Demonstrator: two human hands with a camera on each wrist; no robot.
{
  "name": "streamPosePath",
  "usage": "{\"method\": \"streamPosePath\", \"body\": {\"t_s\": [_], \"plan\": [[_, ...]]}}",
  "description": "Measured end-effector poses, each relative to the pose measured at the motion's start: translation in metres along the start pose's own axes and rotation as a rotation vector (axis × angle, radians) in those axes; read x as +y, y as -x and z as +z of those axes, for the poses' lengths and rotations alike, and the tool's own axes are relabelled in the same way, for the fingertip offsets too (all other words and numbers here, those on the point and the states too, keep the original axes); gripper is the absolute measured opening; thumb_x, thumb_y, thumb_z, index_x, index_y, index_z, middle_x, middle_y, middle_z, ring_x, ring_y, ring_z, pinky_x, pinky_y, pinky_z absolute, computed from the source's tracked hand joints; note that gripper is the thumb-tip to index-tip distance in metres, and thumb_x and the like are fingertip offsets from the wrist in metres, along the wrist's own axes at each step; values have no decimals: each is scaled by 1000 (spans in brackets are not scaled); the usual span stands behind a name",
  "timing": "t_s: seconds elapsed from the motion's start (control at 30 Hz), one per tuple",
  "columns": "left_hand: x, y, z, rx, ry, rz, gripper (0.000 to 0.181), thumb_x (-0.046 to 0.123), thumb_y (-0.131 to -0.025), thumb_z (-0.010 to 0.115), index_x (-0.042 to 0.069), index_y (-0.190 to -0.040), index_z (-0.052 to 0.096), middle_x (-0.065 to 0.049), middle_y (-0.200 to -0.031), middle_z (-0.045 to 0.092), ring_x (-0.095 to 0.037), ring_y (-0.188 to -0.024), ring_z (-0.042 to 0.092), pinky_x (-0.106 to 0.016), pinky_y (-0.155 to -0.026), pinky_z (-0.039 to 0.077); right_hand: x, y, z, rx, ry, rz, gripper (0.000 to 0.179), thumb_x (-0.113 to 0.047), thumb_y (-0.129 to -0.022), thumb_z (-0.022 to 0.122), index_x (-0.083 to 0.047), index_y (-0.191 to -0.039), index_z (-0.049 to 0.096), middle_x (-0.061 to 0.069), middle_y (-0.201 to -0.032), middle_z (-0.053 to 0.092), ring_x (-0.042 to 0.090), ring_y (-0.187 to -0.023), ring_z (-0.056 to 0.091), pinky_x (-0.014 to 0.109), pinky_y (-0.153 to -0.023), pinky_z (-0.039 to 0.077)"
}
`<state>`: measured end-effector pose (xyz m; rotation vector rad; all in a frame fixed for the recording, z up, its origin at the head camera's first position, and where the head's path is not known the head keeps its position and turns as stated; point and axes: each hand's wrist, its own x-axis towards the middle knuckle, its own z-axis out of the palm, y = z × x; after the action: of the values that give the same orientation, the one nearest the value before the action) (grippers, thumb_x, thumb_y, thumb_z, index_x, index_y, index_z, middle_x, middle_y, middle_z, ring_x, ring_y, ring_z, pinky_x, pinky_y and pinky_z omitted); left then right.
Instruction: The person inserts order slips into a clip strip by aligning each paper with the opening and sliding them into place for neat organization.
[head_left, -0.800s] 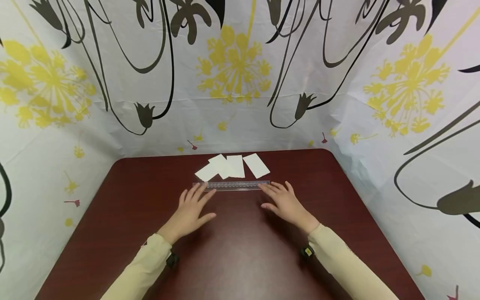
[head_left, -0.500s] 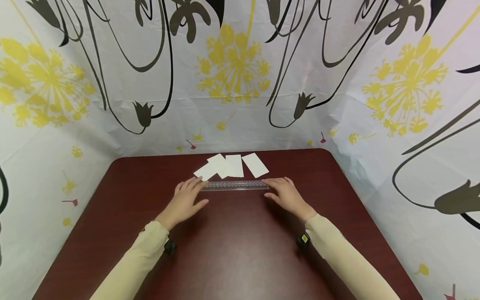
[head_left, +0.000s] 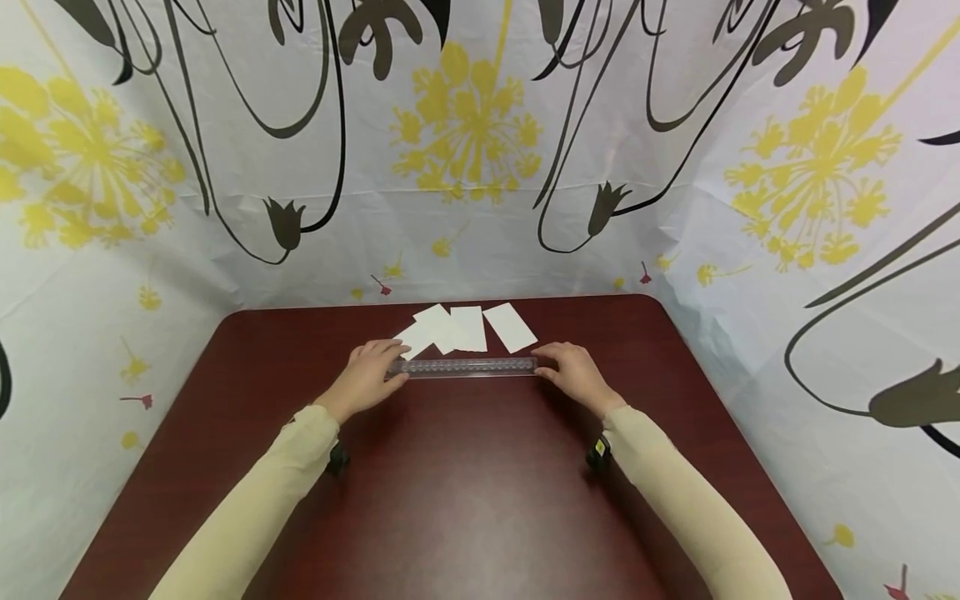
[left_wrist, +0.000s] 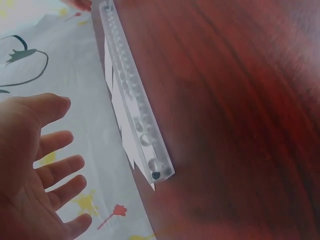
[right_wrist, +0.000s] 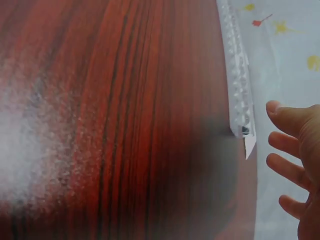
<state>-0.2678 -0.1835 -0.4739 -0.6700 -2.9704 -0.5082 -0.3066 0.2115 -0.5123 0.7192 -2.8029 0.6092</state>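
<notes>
A long clear plastic strip with a row of round shapes along it lies crosswise on the table. My left hand is at its left end, thumb toward me and fingers on the far side. At the opposite end is my right hand, its thumb and fingers spread about the corner. In the left wrist view, the left hand has loosely bent fingers, with a gap between them and the strip. The right wrist view likewise shows the right hand apart from the strip; actual contact is unclear.
Several white paper cards lie behind the strip, some overlapping, with one card apart at the right. The dark red table has a patterned cloth hanging behind its far edge and along both sides.
Both hands have moved forward to the strip's ends. Their fingers were flatter and more spread before, and now curve around the ends. The strip and cards lie where they were.
</notes>
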Motion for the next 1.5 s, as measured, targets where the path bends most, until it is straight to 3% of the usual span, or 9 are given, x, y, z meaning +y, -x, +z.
{"method": "streamPosePath", "body": {"t_s": [0.27, 0.47, 0.67, 0.83, 0.97, 1.27, 1.5], "plan": [[-11, -17, 0, -1, 75, -52, 47, 26, -96, 63, 10, -139, 55, -15, -144, 54, -39, -133, 47, -65, -109, 34, 10, -8, 10, -6, 53, -1, 36, -26, -88, 75, -11, -120, 72, 8, -119, 72, 29, -110, 66, 49, -98, 50], [-21, -29, 3, -1, 183, -115, 46, 25, -99, 59, 7, -141, 53, -18, -144, 54, -42, -134, 45, -65, -110, 34, 16, -10, 19, 18, 135, -30, 33, -29, -86, 76, -12, -115, 75, 9, -121, 72, 28, -111, 65, 48, -99, 50], [-31, -36, 8, -18, 260, -172, 47, 22, -100, 56, 2, -142, 50, -23, -144, 52, -42, -129, 50, -63, -110, 35, 19, -8, 24, -22, 102, 10, 36, -29, -88, 73, -11, -119, 73, 11, -130, 68, 31, -119, 64, 49, -102, 49], [-37, -46, 12, -32, 252, -219, 46, 25, -101, 54, 3, -141, 52, -22, -141, 54, -39, -120, 57, -61, -107, 39, 19, -7, 25, -45, 53, 72, 39, -30, -90, 71, -10, -124, 70, 14, -137, 63, 36, -124, 60, 51, -102, 50], [-39, -54, 17, -44, 217, -244, 44, 24, -101, 53, 1, -139, 53, -22, -139, 56, -39, -123, 56, -60, -107, 41, 21, -8, 26, -51, 33, 98, 38, -32, -92, 68, -11, -125, 70, 13, -137, 63, 35, -125, 60, 51, -103, 49], [-44, -69, 29, -33, 189, -324, 44, 22, -99, 53, -1, -136, 55, -24, -136, 58, -41, -126, 54, -60, -105, 43, 19, -10, 26, 22, 52, 47, 26, -25, -92, 70, -12, -113, 75, 10, -118, 74, 31, -109, 69, 49, -95, 54], [-48, -73, 37, -39, 177, -364, 43, 22, -99, 54, -3, -135, 56, -26, -133, 58, -41, -120, 57, -58, -102, 46, 18, -10, 25, 34, 31, 35, 23, -22, -91, 70, -11, -111, 76, 9, -111, 76, 29, -100, 72, 47, -88, 56]]}}
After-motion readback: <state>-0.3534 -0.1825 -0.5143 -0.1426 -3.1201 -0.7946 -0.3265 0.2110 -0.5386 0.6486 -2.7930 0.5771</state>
